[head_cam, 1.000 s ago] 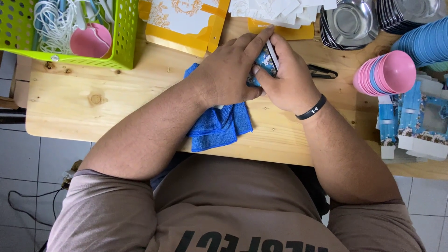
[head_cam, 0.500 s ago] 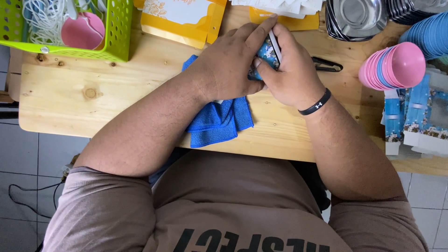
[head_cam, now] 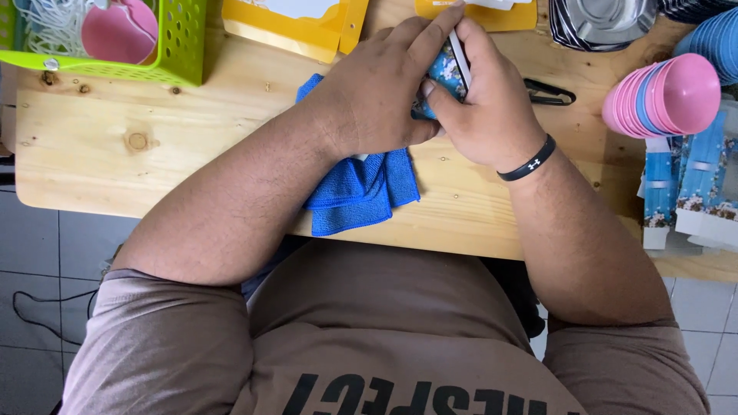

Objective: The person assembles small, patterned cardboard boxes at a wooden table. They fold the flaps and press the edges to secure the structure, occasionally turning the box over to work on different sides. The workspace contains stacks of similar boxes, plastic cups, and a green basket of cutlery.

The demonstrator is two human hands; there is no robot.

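Note:
Both hands meet over the wooden table (head_cam: 115, 154) around a small blue patterned packet (head_cam: 444, 71) with a white edge. My left hand (head_cam: 380, 92) wraps it from the left, fingers stretched over its top. My right hand (head_cam: 492, 107), with a black band on the wrist, grips it from the right. A folded blue cloth (head_cam: 361, 188) lies under my left hand and wrist, reaching the table's near edge. Most of the packet is hidden by the fingers.
A green perforated basket (head_cam: 181, 46) with a pink bowl and white items sits far left. Yellow packets (head_cam: 300, 27) lie at the far edge. A black clip (head_cam: 550, 92), stacked pink bowls (head_cam: 665, 96), blue bowls, metal bowls (head_cam: 603, 19) and blue patterned boxes (head_cam: 688, 188) stand to the right.
Both hands stay closed around the packet with only small finger shifts. The view has drifted slightly, so the table sits a little higher in the picture.

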